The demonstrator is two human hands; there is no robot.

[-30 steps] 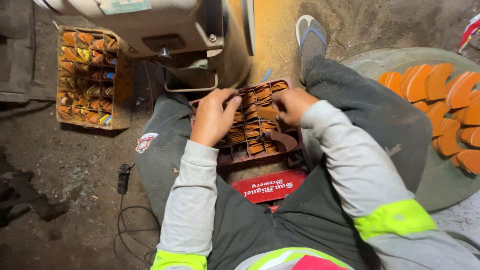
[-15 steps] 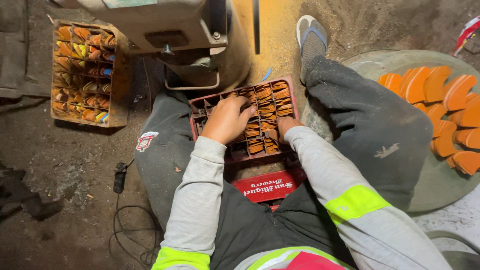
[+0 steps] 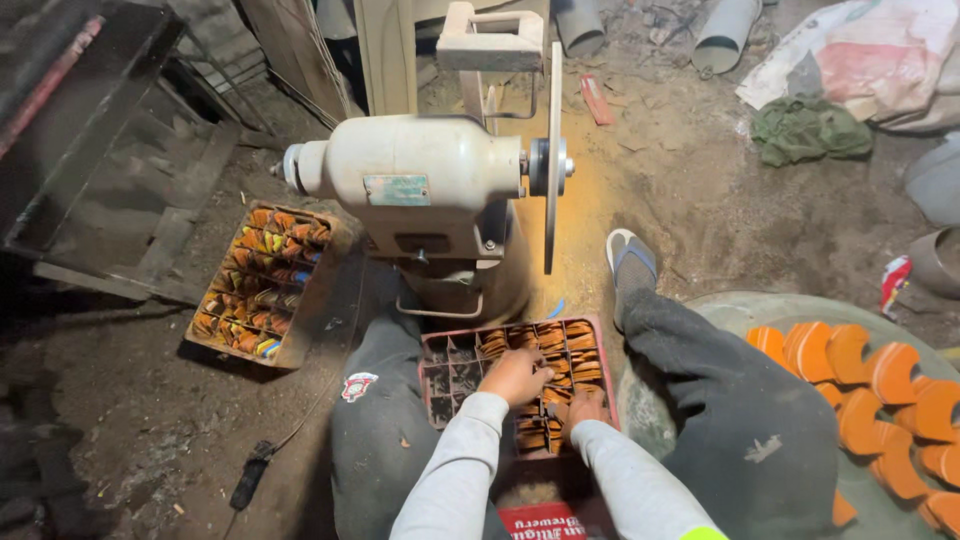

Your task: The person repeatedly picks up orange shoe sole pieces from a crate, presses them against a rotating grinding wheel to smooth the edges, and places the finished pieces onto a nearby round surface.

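I have both hands down in the red plastic compartment crate (image 3: 515,385) between my knees on the dirt floor, below the cream bench grinder (image 3: 420,185). My left hand (image 3: 515,375) rests curled over the small orange curved pieces (image 3: 565,350); my right hand (image 3: 585,408) pinches among them, though I cannot tell either grip's hold. Best to lift pieces singly, keeping rows tidy.

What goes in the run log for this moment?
left hand: in red crate, on orange pieces | right hand: same crate, grip unclear | grinder ahead
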